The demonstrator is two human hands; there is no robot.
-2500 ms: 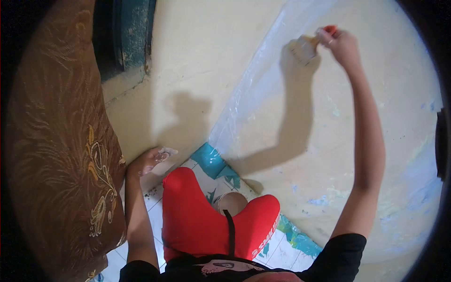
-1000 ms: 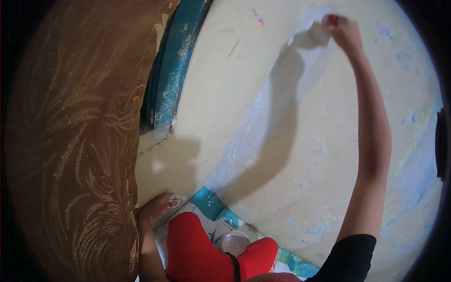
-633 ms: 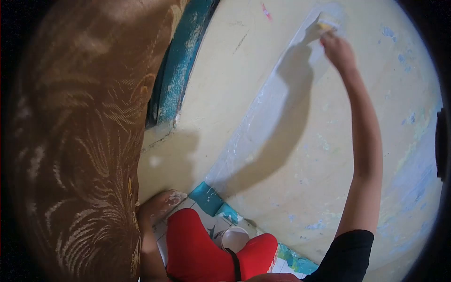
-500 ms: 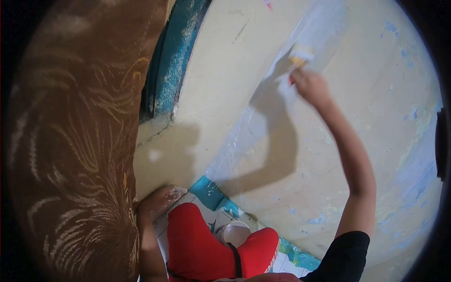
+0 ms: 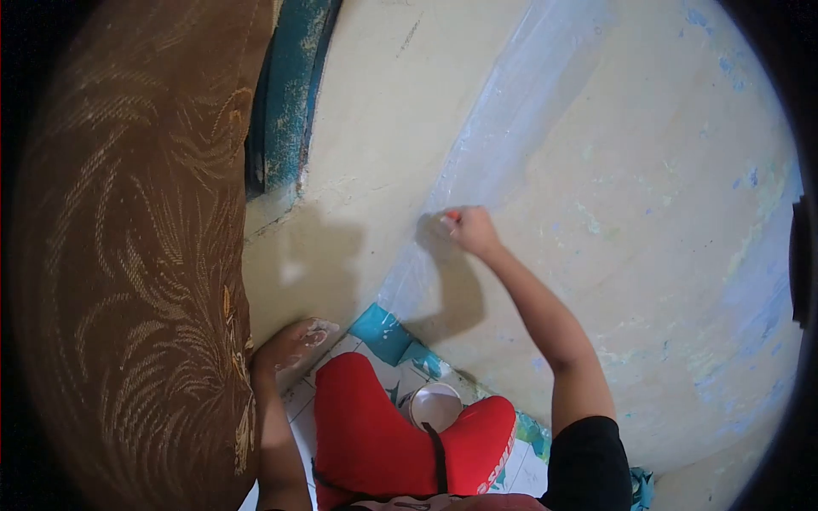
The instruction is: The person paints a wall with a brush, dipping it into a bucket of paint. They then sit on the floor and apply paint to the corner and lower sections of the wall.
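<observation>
My right hand [image 5: 474, 230] is closed around the red-orange handle of a paintbrush [image 5: 452, 217], held against the cream wall [image 5: 383, 128]. The brush head is mostly hidden by the hand and its shadow. It is on a pale white-lilac painted strip [image 5: 486, 145] that runs down the wall's corner. My left hand [image 5: 298, 342], smeared with white paint, rests flat against the low part of the wall beside the brown curtain [image 5: 153, 281]. Its individual fingers are hard to make out.
A white paint bucket [image 5: 434, 405] stands on the white tiles between my red-clad knees [image 5: 366, 426]. Teal baseboard [image 5: 383, 334] with paint drips edges the floor. A worn teal frame [image 5: 294, 102] stands at upper left, partly behind the curtain. Bluish peeling patches [image 5: 754, 328] mark the right wall.
My right hand with the paintbrush has swept down and left along the strip. My left hand has stayed in about the same place, and the view has shifted slightly.
</observation>
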